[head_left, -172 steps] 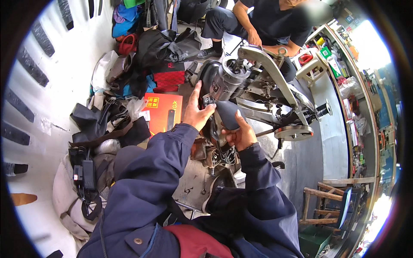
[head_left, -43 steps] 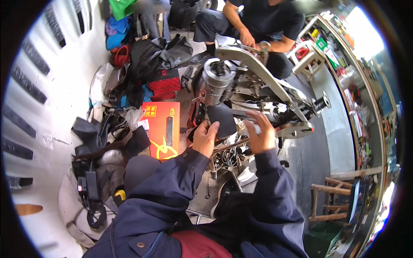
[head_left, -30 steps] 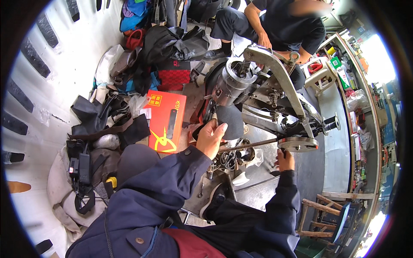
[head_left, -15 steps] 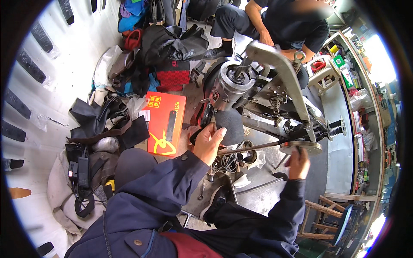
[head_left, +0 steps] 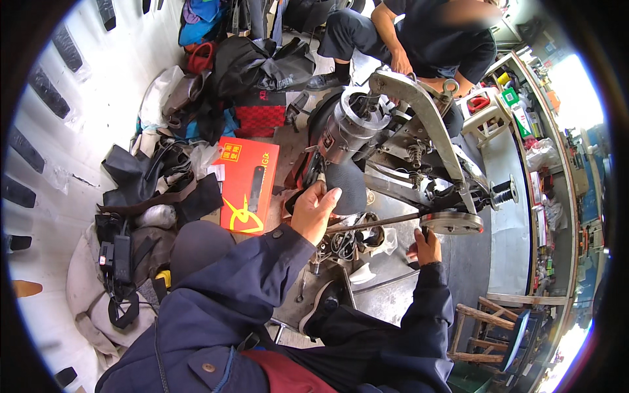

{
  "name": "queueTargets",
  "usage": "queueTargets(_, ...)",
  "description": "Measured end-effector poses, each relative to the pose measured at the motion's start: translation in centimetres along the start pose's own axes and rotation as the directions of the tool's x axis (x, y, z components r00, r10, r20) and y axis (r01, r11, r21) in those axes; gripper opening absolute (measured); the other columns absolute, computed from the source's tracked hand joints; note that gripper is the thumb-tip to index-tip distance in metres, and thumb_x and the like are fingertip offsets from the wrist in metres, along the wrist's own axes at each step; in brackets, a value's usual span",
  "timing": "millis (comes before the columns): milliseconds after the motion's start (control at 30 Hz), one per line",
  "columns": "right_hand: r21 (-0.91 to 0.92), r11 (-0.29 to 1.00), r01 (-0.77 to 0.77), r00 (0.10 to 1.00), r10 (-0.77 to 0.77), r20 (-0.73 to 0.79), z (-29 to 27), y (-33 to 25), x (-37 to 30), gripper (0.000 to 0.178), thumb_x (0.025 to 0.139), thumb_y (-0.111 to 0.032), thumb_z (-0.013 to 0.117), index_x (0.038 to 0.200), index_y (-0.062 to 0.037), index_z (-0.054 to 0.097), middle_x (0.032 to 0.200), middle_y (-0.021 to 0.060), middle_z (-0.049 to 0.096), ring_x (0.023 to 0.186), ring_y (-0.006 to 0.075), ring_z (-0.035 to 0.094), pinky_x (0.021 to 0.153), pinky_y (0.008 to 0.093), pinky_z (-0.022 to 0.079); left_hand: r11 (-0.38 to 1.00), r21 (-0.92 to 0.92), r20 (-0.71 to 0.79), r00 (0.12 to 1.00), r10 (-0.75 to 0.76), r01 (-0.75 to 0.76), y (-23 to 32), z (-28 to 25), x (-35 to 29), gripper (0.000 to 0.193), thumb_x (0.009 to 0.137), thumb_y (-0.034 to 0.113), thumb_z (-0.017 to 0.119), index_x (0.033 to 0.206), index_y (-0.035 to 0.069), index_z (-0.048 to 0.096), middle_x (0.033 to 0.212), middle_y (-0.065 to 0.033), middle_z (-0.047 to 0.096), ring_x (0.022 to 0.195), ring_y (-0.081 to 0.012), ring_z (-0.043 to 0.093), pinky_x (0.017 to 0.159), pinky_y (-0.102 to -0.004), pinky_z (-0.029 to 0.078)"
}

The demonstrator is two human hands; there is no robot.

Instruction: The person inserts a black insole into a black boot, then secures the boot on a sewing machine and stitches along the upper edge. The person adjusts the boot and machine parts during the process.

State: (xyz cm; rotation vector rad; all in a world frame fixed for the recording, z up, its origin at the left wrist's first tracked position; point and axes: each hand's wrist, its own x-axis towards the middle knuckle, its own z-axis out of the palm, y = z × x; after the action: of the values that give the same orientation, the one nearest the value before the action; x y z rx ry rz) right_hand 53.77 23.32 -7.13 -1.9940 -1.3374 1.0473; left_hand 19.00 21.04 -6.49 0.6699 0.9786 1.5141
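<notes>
In front of me stands a metal hand-cranked sewing machine (head_left: 419, 111) with a cylindrical head, a curved arm and springs. My left hand (head_left: 314, 213) pinches the near edge of a dark grey fabric piece (head_left: 346, 188) with a rounded end, thumb on top. The piece lies under the machine's cylinder; its far part is hidden there. To the right, my right hand (head_left: 426, 247) is closed round a small black knob at the left rim of the round metal handwheel (head_left: 452, 224). A long thin rod (head_left: 377, 224) runs leftward from beside the wheel.
A red-orange box (head_left: 246, 187) lies left of the machine, beside piled dark scraps (head_left: 147, 177) and a black bag (head_left: 262, 65). Another person (head_left: 419, 39) sits beyond the machine. A wooden stool (head_left: 491, 334) and cluttered shelves (head_left: 534, 164) line the right; loose cables (head_left: 337, 247) lie below.
My right hand has swung from below the wheel's middle to its left rim, and the wheel has turned. The left hand stays on the fabric piece. The view has shifted slightly.
</notes>
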Motion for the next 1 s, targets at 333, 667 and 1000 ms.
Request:
queueTargets(333,-0.023,0.972,0.234,0.786,-0.203,-0.584,-9.2,-0.8,1.0,0.020,0.099,-0.018,0.060,0.084,-0.0061,0.053,0.058,0.0015,0.049,0.042,0.0101,0.047,0.038,0.0273,0.039,0.996,-0.086,0.021,0.999,-0.024,0.026,0.5,-0.2,0.3,0.027,0.100,0.022,0.064,0.079,0.011,0.051,0.075,0.0058,0.051,0.067,-0.0018,0.046,0.061,-0.0215,0.045)
queueTargets(667,0.112,0.979,0.168,0.984,-0.173,0.036,0.2,-3.2,-1.6,0.028,0.098,-0.027,0.062,0.099,0.0005,0.058,0.067,0.0083,0.064,0.053,0.0155,0.065,0.046,0.0275,0.048,0.998,-0.056,0.010,1.000,-0.002,0.003,0.0,-0.3,0.5,0.029,0.099,0.023,0.065,0.077,0.011,0.050,0.073,0.0066,0.049,0.066,-0.0024,0.044,0.061,-0.0216,0.044)
queueTargets(1000,-0.008,0.991,0.134,0.822,-0.115,-0.558,-9.3,1.5,2.2,0.020,0.099,-0.019,0.060,0.087,-0.0041,0.054,0.060,0.0026,0.053,0.044,0.0114,0.050,0.040,0.0271,0.041,0.998,-0.057,0.011,1.000,-0.012,0.013,1.1,-0.1,0.4,0.028,0.098,0.024,0.066,0.079,0.011,0.051,0.075,0.0061,0.052,0.067,-0.0020,0.049,0.059,-0.0209,0.046)
